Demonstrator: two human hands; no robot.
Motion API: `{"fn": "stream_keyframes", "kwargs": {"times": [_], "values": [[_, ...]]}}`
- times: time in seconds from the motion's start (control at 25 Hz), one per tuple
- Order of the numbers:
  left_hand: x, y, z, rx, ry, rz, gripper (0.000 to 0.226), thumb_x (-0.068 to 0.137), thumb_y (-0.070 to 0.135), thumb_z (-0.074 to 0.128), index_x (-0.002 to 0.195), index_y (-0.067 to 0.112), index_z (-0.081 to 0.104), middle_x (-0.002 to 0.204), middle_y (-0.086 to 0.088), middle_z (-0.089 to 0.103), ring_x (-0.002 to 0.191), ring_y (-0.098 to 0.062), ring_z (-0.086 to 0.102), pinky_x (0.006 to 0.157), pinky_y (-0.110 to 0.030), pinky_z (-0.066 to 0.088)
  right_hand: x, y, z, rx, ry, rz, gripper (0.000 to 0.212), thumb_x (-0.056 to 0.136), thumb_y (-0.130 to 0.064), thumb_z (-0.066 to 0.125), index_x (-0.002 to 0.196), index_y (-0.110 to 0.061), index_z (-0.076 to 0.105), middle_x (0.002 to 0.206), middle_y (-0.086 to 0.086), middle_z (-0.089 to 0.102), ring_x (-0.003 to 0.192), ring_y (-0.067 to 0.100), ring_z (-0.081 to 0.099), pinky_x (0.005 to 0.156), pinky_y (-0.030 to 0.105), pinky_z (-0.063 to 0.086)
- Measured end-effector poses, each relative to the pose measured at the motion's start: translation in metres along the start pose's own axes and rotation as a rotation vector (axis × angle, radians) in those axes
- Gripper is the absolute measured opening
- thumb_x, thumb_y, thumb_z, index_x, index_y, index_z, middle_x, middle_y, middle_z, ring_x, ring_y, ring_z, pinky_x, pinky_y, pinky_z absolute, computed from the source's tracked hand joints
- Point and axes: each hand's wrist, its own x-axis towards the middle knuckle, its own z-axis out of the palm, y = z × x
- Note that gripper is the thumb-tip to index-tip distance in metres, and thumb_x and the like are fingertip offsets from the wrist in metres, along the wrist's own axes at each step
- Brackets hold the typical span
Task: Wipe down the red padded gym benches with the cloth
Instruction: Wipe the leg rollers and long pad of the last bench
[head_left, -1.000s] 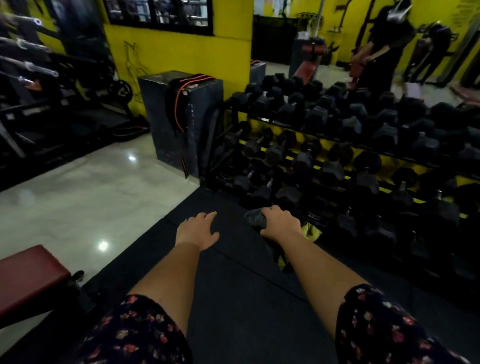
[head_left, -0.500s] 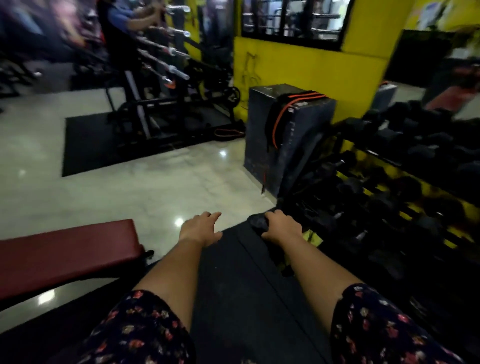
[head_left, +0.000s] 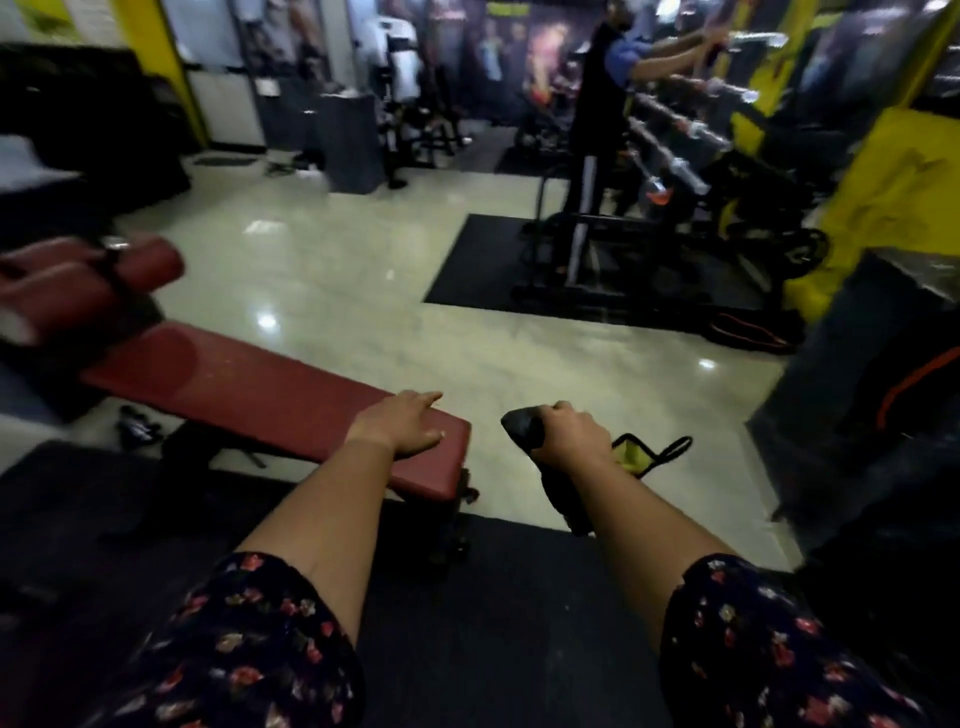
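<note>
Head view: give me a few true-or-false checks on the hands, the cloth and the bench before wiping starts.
1. The right hand grips the dark cloth. True.
2. The left hand holds a spray bottle. False: it is open and holds nothing, over the near end of the red bench.
3. The cloth is spread flat on the bench pad. False: it hangs from the right hand, off to the bench's right.
4. Another person stands at the barbell rack in the background. True.
</note>
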Motion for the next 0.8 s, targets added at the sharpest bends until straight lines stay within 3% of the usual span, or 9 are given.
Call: {"fn": "stream_keyframes", "kwargs": {"times": [0.28,0.44,0.64,0.8], "values": [[-0.035,-0.176,-0.02,-0.049,0.138,-0.329,0.07,0.093,0.049,0.056,0.154,0.034,0.025,0.153,0.001,0.038,0.136,-0.025,0.042,0.106,-0.042,0.041,0.095,-0.187,0.037,0.115,-0.063,-0.371,0.054,0.081,-0.037,0.065,0.131,-0.028,0.049,0.121,0.006,0.051,0.108,0.034,0.056,0.078,0.039,0.051],[-0.056,-0.291,-0.028,-0.115,0.168,-0.519,0.072,0.092,0.047,0.056,0.154,0.033,0.025,0.154,0.0,0.036,0.138,-0.023,0.039,0.109,-0.04,0.038,0.139,-0.305,0.055,0.046,-0.072,-0.552,0.054,0.082,-0.035,0.066,0.132,-0.024,0.048,0.126,0.006,0.05,0.111,0.035,0.054,0.078,0.04,0.05],[-0.102,-0.397,-0.041,-0.145,0.176,-0.719,0.074,0.092,0.051,0.056,0.155,0.033,0.023,0.154,-0.004,0.034,0.135,-0.029,0.041,0.107,-0.046,0.04,0.167,-0.423,0.062,0.086,-0.142,-0.644,0.054,0.084,-0.035,0.064,0.134,-0.023,0.048,0.126,0.008,0.049,0.113,0.036,0.054,0.086,0.042,0.051],[-0.129,-0.444,-0.033,-0.179,0.173,-0.867,0.075,0.092,0.053,0.055,0.155,0.034,0.02,0.158,-0.003,0.029,0.138,-0.03,0.039,0.109,-0.046,0.039,0.176,-0.503,0.078,0.17,-0.265,-0.711,0.054,0.082,-0.034,0.066,0.132,-0.021,0.048,0.125,0.006,0.047,0.113,0.035,0.054,0.089,0.045,0.051]]}}
